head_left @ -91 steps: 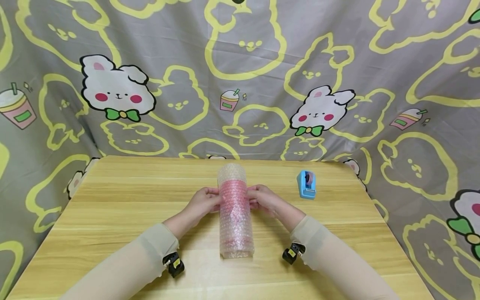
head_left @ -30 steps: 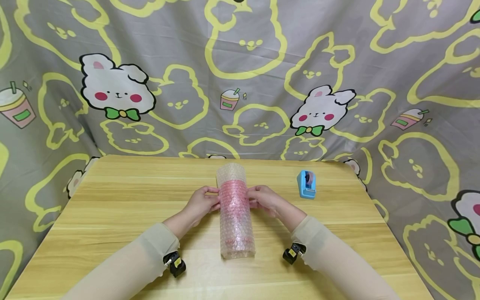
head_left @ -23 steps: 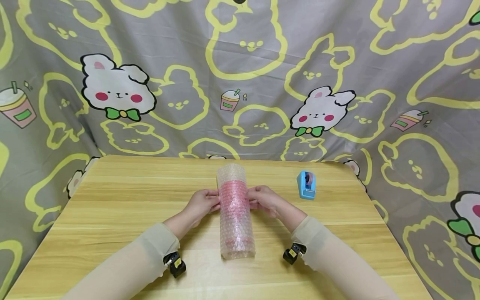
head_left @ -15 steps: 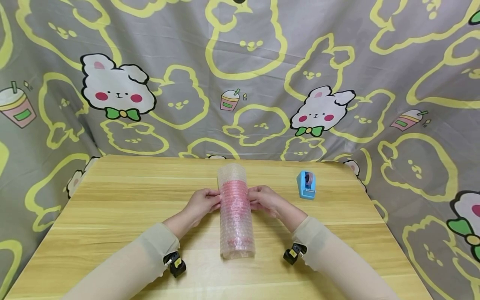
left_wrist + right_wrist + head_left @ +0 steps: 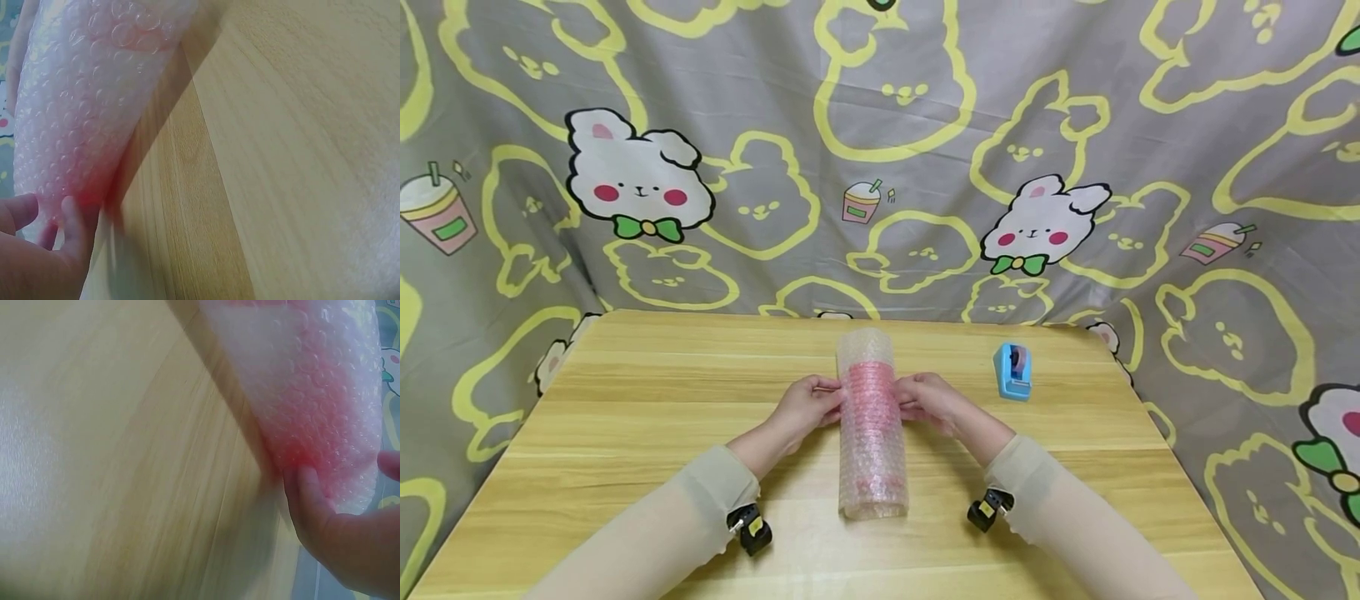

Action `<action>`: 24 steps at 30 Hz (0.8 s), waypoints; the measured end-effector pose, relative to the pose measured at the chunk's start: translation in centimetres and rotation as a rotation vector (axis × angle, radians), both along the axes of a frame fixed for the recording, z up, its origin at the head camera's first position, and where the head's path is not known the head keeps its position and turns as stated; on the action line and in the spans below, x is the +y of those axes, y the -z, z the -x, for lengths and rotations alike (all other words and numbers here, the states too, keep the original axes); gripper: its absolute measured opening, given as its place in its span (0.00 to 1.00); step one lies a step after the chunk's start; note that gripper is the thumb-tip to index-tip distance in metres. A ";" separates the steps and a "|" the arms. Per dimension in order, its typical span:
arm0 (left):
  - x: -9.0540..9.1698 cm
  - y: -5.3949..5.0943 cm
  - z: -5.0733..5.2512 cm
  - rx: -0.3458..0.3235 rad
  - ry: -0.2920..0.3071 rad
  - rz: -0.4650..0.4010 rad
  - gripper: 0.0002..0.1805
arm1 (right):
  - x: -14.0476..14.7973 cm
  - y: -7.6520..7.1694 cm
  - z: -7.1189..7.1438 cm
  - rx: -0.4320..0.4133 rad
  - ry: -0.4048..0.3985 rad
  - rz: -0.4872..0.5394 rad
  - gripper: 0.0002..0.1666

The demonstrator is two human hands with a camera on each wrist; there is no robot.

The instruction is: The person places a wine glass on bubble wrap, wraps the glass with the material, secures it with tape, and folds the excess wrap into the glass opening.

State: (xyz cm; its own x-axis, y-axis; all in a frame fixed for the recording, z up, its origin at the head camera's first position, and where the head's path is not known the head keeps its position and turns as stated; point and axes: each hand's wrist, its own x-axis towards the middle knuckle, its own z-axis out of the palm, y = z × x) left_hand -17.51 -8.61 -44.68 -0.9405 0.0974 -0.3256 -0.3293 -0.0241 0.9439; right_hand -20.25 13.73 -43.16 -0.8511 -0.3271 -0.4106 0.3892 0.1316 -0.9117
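Note:
A bubble-wrapped roll (image 5: 872,450), clear with a red-pink part showing through, lies lengthwise on the wooden table in the head view. My left hand (image 5: 805,410) holds its left side with thumb and fingers, and my right hand (image 5: 934,403) holds the right side at about the same height. In the left wrist view the fingertips of the left hand (image 5: 47,244) touch the bubble wrap (image 5: 75,119) near its reddish area. The right wrist view has the right hand (image 5: 344,525) with its fingertips against the wrap (image 5: 312,394). The undersides of the roll are hidden.
A blue tape dispenser (image 5: 1015,372) stands at the back right of the wooden table (image 5: 662,367). Behind and beside the table hangs a grey curtain (image 5: 917,187) with yellow outlines and cartoon rabbits.
The roll has turned slightly between my hands, the shine and pink pattern on its surface shifting a little. Both hands stay at its sides.

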 end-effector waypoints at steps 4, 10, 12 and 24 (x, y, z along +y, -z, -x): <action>0.0 0.0 0.0 -0.008 0.002 -0.014 0.13 | -0.1 -0.1 0.0 -0.009 -0.003 -0.015 0.11; -0.1 0.2 0.1 0.000 0.007 -0.029 0.14 | 0.0 -0.2 0.1 -0.007 -0.015 -0.022 0.12; -0.1 0.2 0.0 0.014 0.013 -0.020 0.14 | 0.1 -0.1 0.1 -0.010 -0.021 -0.022 0.11; -0.1 0.1 0.0 0.037 0.003 0.000 0.13 | 0.0 0.1 0.1 -0.019 -0.032 -0.001 0.04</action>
State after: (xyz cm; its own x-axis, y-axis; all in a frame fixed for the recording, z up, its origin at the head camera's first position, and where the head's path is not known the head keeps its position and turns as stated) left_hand -17.47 -8.71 -44.82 -0.9515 0.1006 -0.2908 -0.2945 -0.0229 0.9554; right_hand -20.38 13.70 -43.26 -0.8324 -0.3533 -0.4269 0.4020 0.1453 -0.9040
